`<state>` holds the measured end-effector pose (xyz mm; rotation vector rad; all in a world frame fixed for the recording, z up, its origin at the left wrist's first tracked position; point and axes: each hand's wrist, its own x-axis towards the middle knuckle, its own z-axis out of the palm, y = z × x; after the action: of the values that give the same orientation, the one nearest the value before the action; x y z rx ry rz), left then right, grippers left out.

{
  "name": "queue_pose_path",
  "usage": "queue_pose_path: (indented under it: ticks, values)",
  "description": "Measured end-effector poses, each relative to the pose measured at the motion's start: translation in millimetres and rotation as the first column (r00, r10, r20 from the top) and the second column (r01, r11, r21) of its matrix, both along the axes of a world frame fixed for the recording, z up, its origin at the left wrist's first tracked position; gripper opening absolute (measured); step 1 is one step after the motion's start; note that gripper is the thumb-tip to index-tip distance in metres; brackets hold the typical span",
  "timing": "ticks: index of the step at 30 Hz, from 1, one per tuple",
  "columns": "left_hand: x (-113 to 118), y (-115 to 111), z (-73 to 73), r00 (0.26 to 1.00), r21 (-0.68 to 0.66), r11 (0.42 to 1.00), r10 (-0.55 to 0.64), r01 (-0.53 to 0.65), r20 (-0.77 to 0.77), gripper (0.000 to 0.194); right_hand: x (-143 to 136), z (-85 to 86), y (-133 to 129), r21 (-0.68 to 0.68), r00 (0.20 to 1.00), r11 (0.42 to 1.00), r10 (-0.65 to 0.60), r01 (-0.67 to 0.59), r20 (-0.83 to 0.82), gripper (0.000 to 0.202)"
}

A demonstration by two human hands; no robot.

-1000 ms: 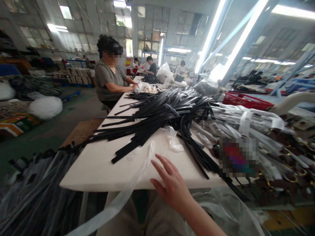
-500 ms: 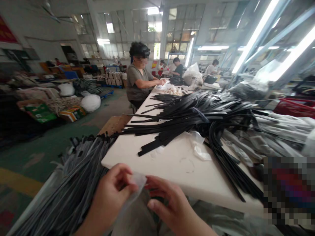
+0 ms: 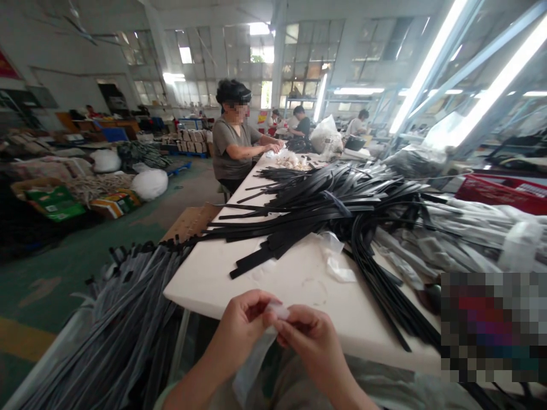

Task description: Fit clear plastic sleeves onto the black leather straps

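At the near edge of the white table (image 3: 299, 296), my left hand (image 3: 252, 316) pinches the top of a thin, translucent plastic sleeve (image 3: 252, 364). My right hand (image 3: 307, 330) meets it there, its thumb and fingers closed on the same end of the sleeve. The rest of the sleeve hangs below my left hand. Beyond both hands, a large heap of flat black strips (image 3: 307, 210) spreads over the table. A crumpled piece of clear plastic (image 3: 337, 262) lies beside the strips.
Sleeved dark strips (image 3: 137, 307) are piled at the lower left. Translucent sleeves (image 3: 470, 233) and a red basket (image 3: 499, 191) are at the right. A person in a grey shirt (image 3: 235, 142) works at the table's far left side.
My hands have come together at the sleeve's end. My right hand, earlier with its fingers apart, has closed on it. The view has shifted slightly.
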<state>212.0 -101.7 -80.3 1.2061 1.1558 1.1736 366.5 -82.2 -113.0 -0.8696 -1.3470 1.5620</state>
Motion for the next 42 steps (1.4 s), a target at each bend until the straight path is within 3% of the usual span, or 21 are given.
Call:
queue_pose_path:
  ticks: [4,8,10,15,19,23,27,32,34,38,40,42]
  values:
    - [3,-2,4.4,0.991,-0.025,0.991,0.134,-0.133,0.027,0.034,-3,-0.2,2,0.157,0.985,0.985,-0.090,0.067,0.145,0.034]
    - [5,-1,6.9,0.979,-0.007,0.979,0.203,-0.203,-0.014,0.034,-5,2.9,4,0.478,0.914,0.861,-0.320,0.171,0.250,0.037]
    - [4,0,6.3,0.974,0.007,0.974,0.225,-0.225,-0.001,0.034,-5,4.9,5,0.548,0.895,0.820,-0.358,0.164,0.267,0.034]
    - [1,2,2.2,0.968,0.028,0.967,0.251,-0.252,0.014,0.030,-7,6.4,6,0.479,0.949,0.877,-0.182,0.038,0.257,0.007]
    - [0,5,0.1,0.965,0.009,0.965,0.260,-0.260,0.028,0.031,-10,1.9,7,0.432,0.971,0.900,-0.055,-0.053,0.234,0.013]
    - [1,7,-1.2,0.957,0.008,0.958,0.286,-0.286,0.048,0.029,-16,-6.3,5,0.441,0.946,0.897,-0.119,-0.027,0.301,0.031]
    - [-3,6,-6.0,0.958,0.022,0.958,0.283,-0.284,0.046,0.029,-19,-10.0,3,0.465,0.915,0.885,-0.205,0.021,0.349,0.034]
    - [-14,3,-8.0,0.991,0.045,0.995,0.080,-0.085,0.109,0.048,-16,-1.0,7,0.492,0.894,0.871,-0.227,0.008,0.387,0.032]
    - [-18,5,-3.3,0.993,0.026,0.997,0.067,-0.069,0.094,0.051,-14,7.6,13,0.518,0.882,0.855,-0.235,-0.012,0.409,0.032]
    - [-23,29,16.5,0.993,0.037,0.992,0.118,-0.119,0.025,0.041,-12,34.4,37,0.610,0.855,0.789,-0.260,-0.080,0.449,0.031]
    - [-26,55,27.1,0.991,0.112,0.985,0.131,-0.127,-0.029,0.035,-14,47.5,60,0.644,0.838,0.759,-0.289,-0.093,0.463,0.032]
    - [-27,89,34.1,0.986,0.192,0.973,0.146,-0.129,-0.078,0.033,-18,55.1,91,0.638,0.824,0.769,-0.327,-0.052,0.462,0.035]
